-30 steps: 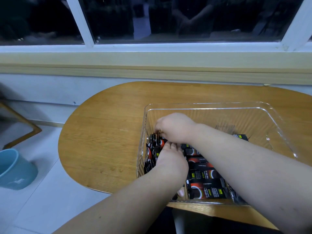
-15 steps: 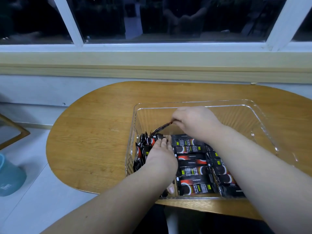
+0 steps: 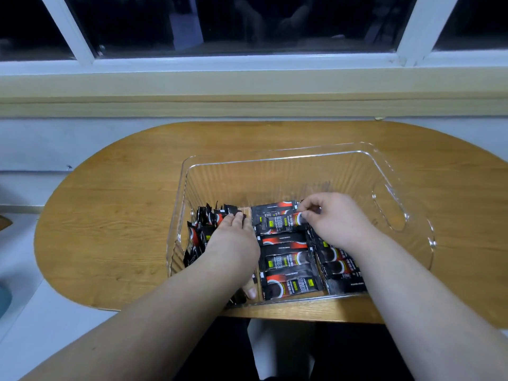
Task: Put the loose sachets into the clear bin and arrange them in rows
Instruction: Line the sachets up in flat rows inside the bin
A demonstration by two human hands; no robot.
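A clear bin (image 3: 277, 163) stands on the oval wooden table (image 3: 115, 215). Inside it, black-and-red sachets lie flat in a middle row (image 3: 288, 266) and a right row (image 3: 341, 266). More sachets stand on edge in a left group (image 3: 204, 215). My right hand (image 3: 332, 218) pinches one sachet (image 3: 283, 222) by its right end at the far end of the middle row. My left hand (image 3: 233, 243) lies palm down with fingers straight against the standing group, its thumb near the bin's front wall.
The bin's far half and right side hold nothing; a handle cut-out (image 3: 390, 213) is in its right wall. A window sill (image 3: 247, 86) runs behind the table. Pale floor lies to the left.
My right hand has carried a sachet from the left standing group over to the far end of the middle row and lowered it there. My left hand has stayed on the standing sachets.
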